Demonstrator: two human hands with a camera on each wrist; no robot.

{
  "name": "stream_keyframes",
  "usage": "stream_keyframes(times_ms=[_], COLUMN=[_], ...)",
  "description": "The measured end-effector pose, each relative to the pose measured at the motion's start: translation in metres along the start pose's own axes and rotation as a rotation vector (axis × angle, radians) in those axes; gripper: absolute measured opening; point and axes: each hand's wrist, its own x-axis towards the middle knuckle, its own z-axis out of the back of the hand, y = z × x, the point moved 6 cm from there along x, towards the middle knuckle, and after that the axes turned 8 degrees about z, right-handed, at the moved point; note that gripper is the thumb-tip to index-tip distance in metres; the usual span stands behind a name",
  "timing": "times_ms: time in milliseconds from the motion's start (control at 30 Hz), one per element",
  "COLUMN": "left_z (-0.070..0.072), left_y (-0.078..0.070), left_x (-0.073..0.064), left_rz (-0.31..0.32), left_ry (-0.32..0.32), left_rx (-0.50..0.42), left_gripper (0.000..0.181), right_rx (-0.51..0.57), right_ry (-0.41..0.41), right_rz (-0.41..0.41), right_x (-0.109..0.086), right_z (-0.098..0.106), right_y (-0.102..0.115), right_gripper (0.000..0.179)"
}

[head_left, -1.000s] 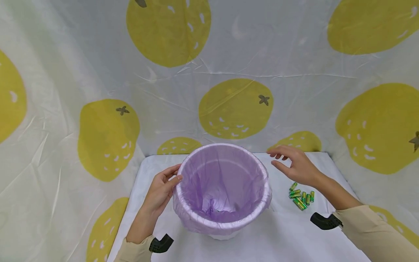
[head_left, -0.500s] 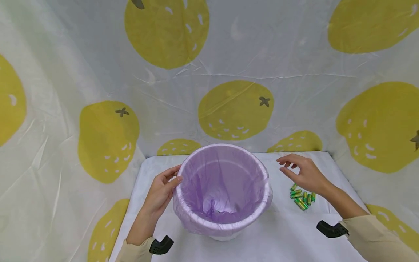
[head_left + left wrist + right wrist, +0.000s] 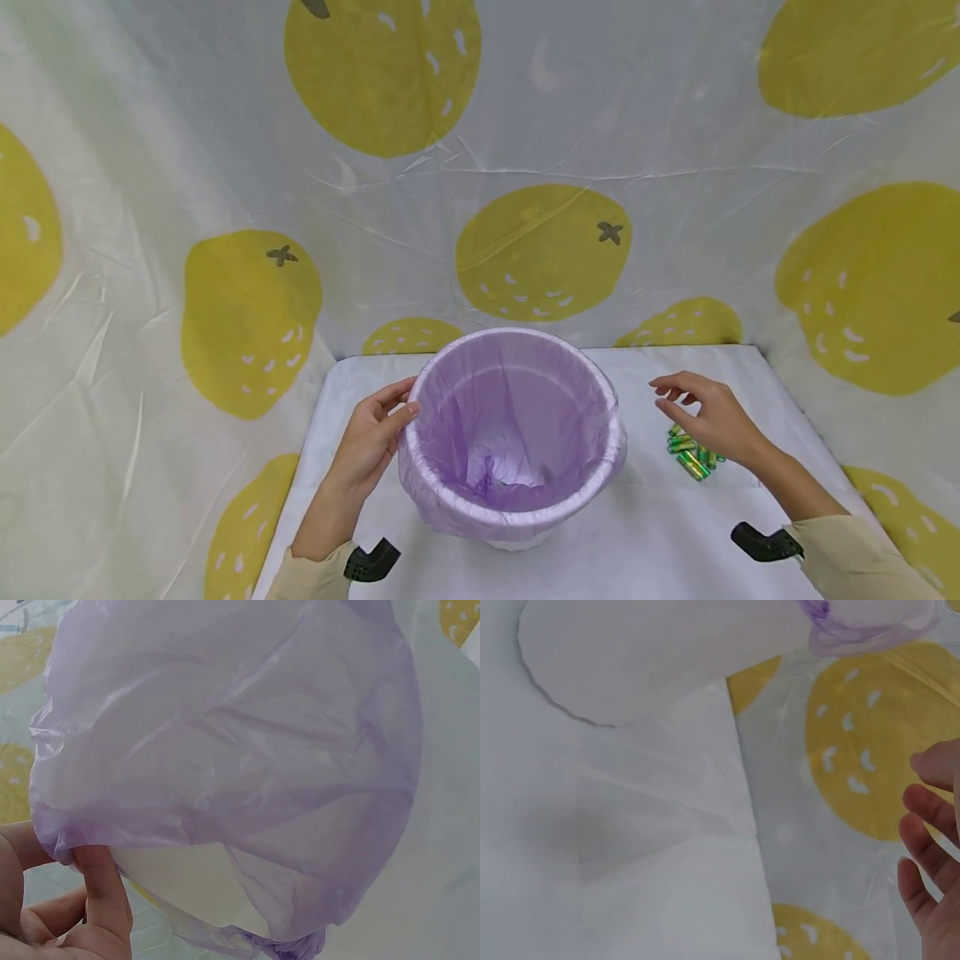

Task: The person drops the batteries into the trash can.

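Observation:
A white trash can (image 3: 513, 545) stands upright mid-table, lined with a thin purple bag (image 3: 517, 383) folded over its rim. My left hand (image 3: 365, 442) holds the rim at its left side, thumb on top and fingers outside; the left wrist view shows fingers (image 3: 105, 889) at the bag's edge. To the right, several small green-and-gold batteries (image 3: 692, 465) lie in a loose group, partly covered by my right hand (image 3: 712, 417). That hand hovers with fingers loosely bent and nothing visible in them. Its fingers (image 3: 930, 847) are apart from everything in the right wrist view.
The table has a white cover (image 3: 645, 550). Behind and on both sides hangs a pale curtain (image 3: 375, 208) printed with yellow fruit. A black wrist device (image 3: 765, 543) sits at each sleeve cuff.
My right hand has moved away from the can, rightward and toward me, to over the batteries. The left hand keeps its hold on the rim.

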Motion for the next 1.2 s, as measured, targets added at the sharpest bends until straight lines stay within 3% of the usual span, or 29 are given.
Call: stream_keyframes(times_ms=[433,800,1200], left_z=[0.002,0.0,-0.001], left_y=[0.0,0.0,-0.001], left_x=[-0.001,0.001,0.0], left_rz=[-0.004,-0.01,-0.009], left_ry=[0.004,0.01,0.0], left_rx=[0.006,0.002,0.011], left_gripper=[0.049,0.049,0.049], right_rx=[-0.003,0.018,-0.061], right_ry=[-0.001,-0.023,-0.111], right_rz=[-0.118,-0.276,-0.443], right_x=[-0.036,-0.067,-0.125], right_z=[-0.019,-0.03,-0.052], right_y=[-0.016,-0.036,-0.067], right_gripper=[0.03,0.025,0.028])
